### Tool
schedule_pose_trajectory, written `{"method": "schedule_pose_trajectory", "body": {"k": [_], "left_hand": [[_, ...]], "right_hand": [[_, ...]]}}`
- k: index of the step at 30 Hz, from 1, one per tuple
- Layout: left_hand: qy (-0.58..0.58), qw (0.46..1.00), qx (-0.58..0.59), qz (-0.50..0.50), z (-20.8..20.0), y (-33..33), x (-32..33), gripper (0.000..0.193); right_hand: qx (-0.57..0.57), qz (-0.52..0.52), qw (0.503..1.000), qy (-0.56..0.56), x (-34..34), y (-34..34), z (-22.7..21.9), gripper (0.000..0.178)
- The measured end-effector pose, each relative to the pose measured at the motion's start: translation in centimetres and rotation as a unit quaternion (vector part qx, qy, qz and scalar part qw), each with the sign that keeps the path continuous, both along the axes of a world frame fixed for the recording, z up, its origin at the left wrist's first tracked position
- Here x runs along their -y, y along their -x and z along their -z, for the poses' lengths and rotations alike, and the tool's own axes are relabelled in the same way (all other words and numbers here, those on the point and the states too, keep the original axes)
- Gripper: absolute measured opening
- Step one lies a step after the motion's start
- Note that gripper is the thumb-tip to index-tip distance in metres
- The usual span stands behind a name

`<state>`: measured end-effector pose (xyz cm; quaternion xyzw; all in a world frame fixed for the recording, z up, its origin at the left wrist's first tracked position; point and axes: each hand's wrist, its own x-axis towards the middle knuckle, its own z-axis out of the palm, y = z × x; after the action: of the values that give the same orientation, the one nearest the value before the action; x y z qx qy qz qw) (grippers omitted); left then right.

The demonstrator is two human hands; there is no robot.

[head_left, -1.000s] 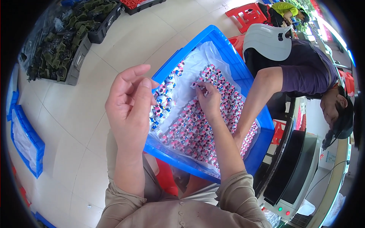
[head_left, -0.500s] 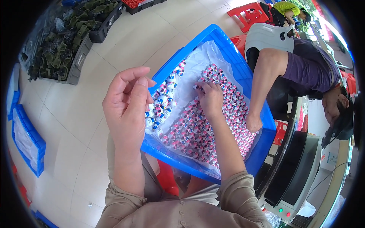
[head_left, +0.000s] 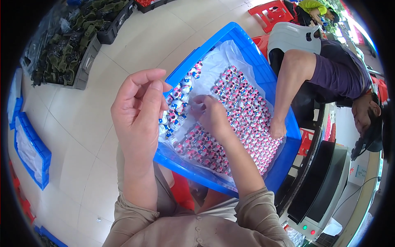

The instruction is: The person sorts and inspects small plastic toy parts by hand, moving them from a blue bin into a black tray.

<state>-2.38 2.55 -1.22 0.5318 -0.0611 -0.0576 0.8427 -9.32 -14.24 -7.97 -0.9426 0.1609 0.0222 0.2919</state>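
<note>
A blue plastic crate [head_left: 187, 175] lined with thin white sheeting [head_left: 207, 76] stands before me. Many small round pink-and-white toy heads [head_left: 247, 109] with dark eye spots lie in close rows across its middle and right. Along its left wall, a looser heap of blue, white and pink pieces [head_left: 176, 105] is piled. My right hand [head_left: 212, 117] reaches over the liner between rows and heap; its fingertips are slightly blurred, thumb and forefinger apart, no piece visible between them. Above the crate's left rim, my left hand [head_left: 140, 107] is curled, thumb against fingers; whatever it holds is hidden.
At the right sits a person in purple, whose hand [head_left: 277, 128] rests on the crate's right side. A machine with a black belt [head_left: 314, 185] is beside the crate. Grey bins of dark green parts [head_left: 57, 61] stand far left, near a blue tray [head_left: 33, 152].
My right hand has moved left and slightly down from the rows toward the loose heap; the dark-eyed piece at its fingertips is no longer there. My left hand stays nearly where it was.
</note>
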Motion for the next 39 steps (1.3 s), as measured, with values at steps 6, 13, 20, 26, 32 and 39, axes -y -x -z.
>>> {"method": "schedule_pose_trajectory", "body": {"k": [6, 13, 20, 26, 32, 39], "left_hand": [[0.011, 1.0, -0.01, 0.011, -0.1, 0.1, 0.0, 0.013], [0.006, 1.0, -0.013, 0.006, -0.2, 0.1, -0.2, 0.014], [0.016, 1.0, -0.007, 0.003, 0.1, -0.2, -0.4, 0.014], [0.012, 1.0, -0.018, 0.012, 0.0, -0.1, -0.3, 0.015], [0.013, 1.0, -0.014, 0.014, 0.1, -0.1, -0.4, 0.015], [0.017, 1.0, -0.016, 0.02, 0.0, -0.1, -0.1, 0.014]], "right_hand": [[-0.051, -0.002, 0.999, 0.005, -1.5, -0.1, 0.5, 0.024], [-0.072, -0.046, 0.983, 0.162, -2.0, 0.0, 0.5, 0.023], [-0.049, -0.084, 0.995, 0.005, 0.8, 0.3, 0.7, 0.023], [-0.038, -0.111, 0.982, 0.15, 0.0, -0.2, -0.2, 0.021], [-0.048, 0.003, 0.987, 0.154, 3.7, -0.4, -0.8, 0.025], [-0.106, 0.002, 0.966, 0.235, 3.9, -0.8, -0.2, 0.026]]}}
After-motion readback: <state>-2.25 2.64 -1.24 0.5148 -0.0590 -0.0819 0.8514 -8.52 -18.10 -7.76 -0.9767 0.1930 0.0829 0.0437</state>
